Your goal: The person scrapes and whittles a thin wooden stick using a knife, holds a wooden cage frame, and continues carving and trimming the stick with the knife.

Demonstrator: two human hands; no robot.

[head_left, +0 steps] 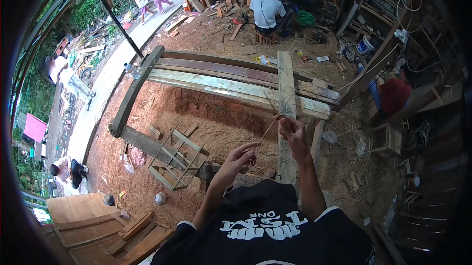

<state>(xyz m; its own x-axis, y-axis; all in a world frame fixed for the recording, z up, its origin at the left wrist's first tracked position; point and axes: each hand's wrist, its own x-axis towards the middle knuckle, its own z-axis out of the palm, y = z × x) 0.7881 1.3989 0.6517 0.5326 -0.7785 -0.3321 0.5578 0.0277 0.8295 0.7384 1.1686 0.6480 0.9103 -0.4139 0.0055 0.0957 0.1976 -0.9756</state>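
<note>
A thin, light strip (267, 131) is stretched slantwise between my two hands. My left hand (241, 158) is closed on its lower end, fingers bent together. Higher and to the right, my right hand (292, 132) pinches the upper end near the fingertips. Both hands are over a wooden frame, and a pale upright board (286, 76) lies behind my right hand. More thin strips cross near that hand; whether they are joined to the held one I cannot tell. Long whitish planks (211, 82) run across the frame beyond my hands.
A small slatted wooden piece (179, 159) lies left of my left hand. A person in a white shirt (267, 12) sits at the top; another in red (395, 93) is at right. Wood shavings (196, 112) cover the ground. Cut boards (135, 235) lie at lower left.
</note>
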